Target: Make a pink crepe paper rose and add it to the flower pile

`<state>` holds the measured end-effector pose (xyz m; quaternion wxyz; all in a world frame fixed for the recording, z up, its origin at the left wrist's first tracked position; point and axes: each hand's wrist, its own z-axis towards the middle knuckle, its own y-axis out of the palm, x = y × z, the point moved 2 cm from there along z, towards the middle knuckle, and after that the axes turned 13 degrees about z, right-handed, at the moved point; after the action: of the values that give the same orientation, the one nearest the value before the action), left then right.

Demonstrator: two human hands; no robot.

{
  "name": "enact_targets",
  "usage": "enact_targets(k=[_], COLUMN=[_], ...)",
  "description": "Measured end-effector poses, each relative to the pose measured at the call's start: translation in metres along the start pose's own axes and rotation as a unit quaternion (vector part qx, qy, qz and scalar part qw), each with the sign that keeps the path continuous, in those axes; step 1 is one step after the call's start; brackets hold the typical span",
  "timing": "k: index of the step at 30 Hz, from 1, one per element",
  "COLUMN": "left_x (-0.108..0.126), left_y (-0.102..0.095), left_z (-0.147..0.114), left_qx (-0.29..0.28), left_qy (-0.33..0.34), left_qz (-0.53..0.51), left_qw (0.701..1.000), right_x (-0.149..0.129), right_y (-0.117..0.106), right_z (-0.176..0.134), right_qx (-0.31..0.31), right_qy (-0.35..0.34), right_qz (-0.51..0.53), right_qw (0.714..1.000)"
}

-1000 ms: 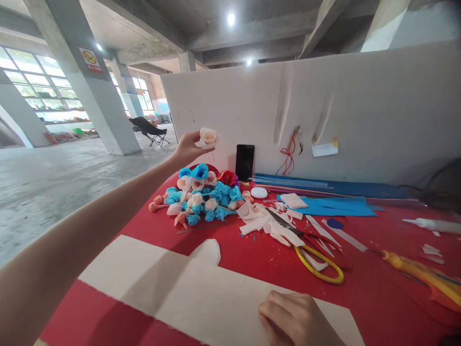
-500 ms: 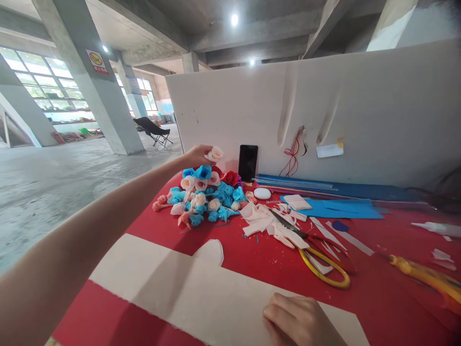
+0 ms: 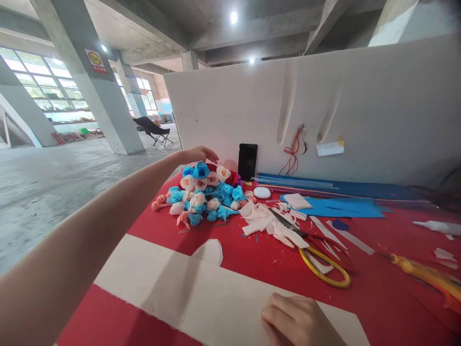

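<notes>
The left hand (image 3: 200, 154) hangs over the far top of the flower pile (image 3: 205, 194), fingers loosely spread and holding nothing. A cream paper rose (image 3: 223, 173) sits on the pile's upper right, just below and to the right of those fingertips (apart from them, it seems). The right hand (image 3: 298, 322) lies well apart at the near edge, curled fingers pressing the white paper sheet (image 3: 201, 293) flat on the red surface (image 3: 378, 283).

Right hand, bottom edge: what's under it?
The right hand rests on a wide pale paper strip lying across the red table cover. Whether the hand covers anything else on the strip cannot be seen.
</notes>
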<state>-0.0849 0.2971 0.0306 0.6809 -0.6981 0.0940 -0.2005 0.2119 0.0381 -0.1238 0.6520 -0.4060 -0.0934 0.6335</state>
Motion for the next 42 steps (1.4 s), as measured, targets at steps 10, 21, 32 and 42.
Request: enact_targets(k=[10,21,32,42], left_x=[0.036,0.056,0.118,0.108], left_y=[0.021,0.014,0.07,0.111], left_z=[0.026,0.013,-0.126,-0.149], left_qx=[0.008,0.075,0.13,0.08], left_qy=[-0.028,0.022,0.112,0.091], left_qz=[0.13,0.225,0.285,0.39], left_qw=[0.991,0.971,0.943,0.913], right_x=[-0.001,0.001,0.002,-0.005], right_y=[0.001,0.001,0.001,-0.004], right_z=[-0.002,-0.001,-0.003,-0.002], right_qx=[-0.011,-0.002,-0.034,-0.054], right_qy=[0.008,0.003,0.023,0.072], right_qz=[0.006,0.012,0.02,0.051], right_qw=[1.0,1.0,0.999,0.995])
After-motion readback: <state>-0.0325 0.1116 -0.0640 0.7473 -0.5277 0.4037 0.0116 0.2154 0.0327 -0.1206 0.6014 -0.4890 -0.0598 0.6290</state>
